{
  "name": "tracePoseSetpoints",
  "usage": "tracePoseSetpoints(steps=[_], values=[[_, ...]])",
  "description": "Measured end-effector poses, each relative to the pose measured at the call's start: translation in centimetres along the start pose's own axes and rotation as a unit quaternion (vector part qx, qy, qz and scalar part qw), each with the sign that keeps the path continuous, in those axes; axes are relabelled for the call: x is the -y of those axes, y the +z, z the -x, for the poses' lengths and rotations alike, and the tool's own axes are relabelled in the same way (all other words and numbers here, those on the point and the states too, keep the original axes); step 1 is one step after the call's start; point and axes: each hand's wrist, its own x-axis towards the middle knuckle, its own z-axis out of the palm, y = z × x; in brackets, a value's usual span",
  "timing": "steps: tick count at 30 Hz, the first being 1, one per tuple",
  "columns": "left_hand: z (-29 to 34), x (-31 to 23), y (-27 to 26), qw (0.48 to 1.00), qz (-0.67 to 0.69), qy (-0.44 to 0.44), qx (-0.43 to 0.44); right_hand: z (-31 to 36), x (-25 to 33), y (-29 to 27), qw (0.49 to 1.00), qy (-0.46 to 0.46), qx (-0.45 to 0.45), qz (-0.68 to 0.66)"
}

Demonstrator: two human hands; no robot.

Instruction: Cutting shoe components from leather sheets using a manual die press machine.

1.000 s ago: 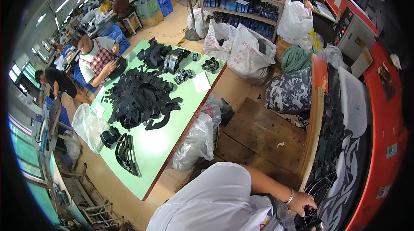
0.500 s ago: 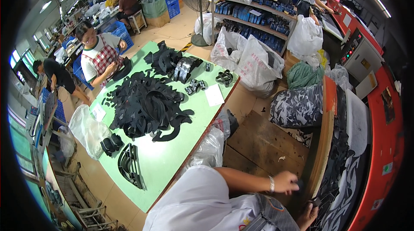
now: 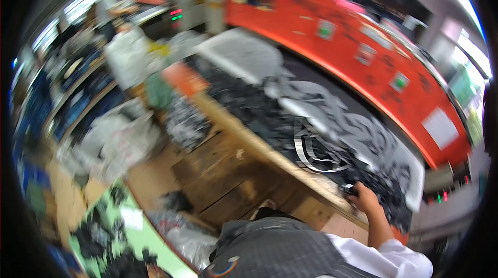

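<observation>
My right hand [image 3: 365, 200] is at the near edge of the long bench, its fingers closed around a small dark block [image 3: 351, 190] whose kind I cannot make out. Loose black cut pieces [image 3: 381, 190] lie just beyond it. A curved silver metal frame [image 3: 306, 156], like a cutting die, rests on the dark material to the hand's left. At the lower edge, my left hand [image 3: 156, 271] barely shows over the green table [image 3: 171, 259], beside dark pieces [image 3: 127, 266]; its fingers are cut off and blurred.
Grey-white sheet scraps [image 3: 311, 96] spread along the bench before a long red machine [image 3: 332, 44]. A wooden board [image 3: 249, 140] edges the bench. White sacks [image 3: 116, 135] stand at left near shelves [image 3: 78, 93]. Another person [image 3: 111, 5] works in the far left.
The view has swung right, from the green table to the bench and red machine. My hands, close together before, are now far apart; the left is by the table, the right at the bench.
</observation>
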Motion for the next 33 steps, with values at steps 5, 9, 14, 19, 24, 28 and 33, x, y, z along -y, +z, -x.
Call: tracePoseSetpoints(steps=[5, 9, 14, 19, 24, 28, 33], values=[[-23.5, 9.5, -1.9, 0.971, 0.231, 0.044, 0.034, -8.0, 0.1, -5.4, 0.994, -0.028, 0.039, -0.093], [-26.2, -15.8, -2.9, 0.77, 0.634, 0.039, 0.06, -17.5, -5.7, -5.5, 0.984, 0.009, -0.104, -0.141], [-14.3, -42.8, -15.7, 0.758, 0.482, 0.407, 0.163, -28.6, -12.5, -5.4, 0.954, 0.14, -0.21, -0.162], [-5.6, -60.7, -16.0, 0.694, 0.26, 0.664, 0.092, -35.7, -12.4, -6.1, 0.942, 0.189, -0.276, -0.04], [-2.9, -72.7, -11.0, 0.589, 0.137, 0.795, 0.047, -40.0, -14.0, -6.4, 0.956, 0.193, -0.21, -0.066], [-0.9, -77.3, -10.0, 0.666, -0.029, 0.745, -0.013, -40.9, -15.5, -6.4, 0.971, 0.141, -0.193, -0.017], [-2.5, -76.4, -10.2, 0.611, -0.043, 0.784, 0.097, -38.8, -17.8, -5.6, 0.976, 0.119, -0.181, 0.032]])
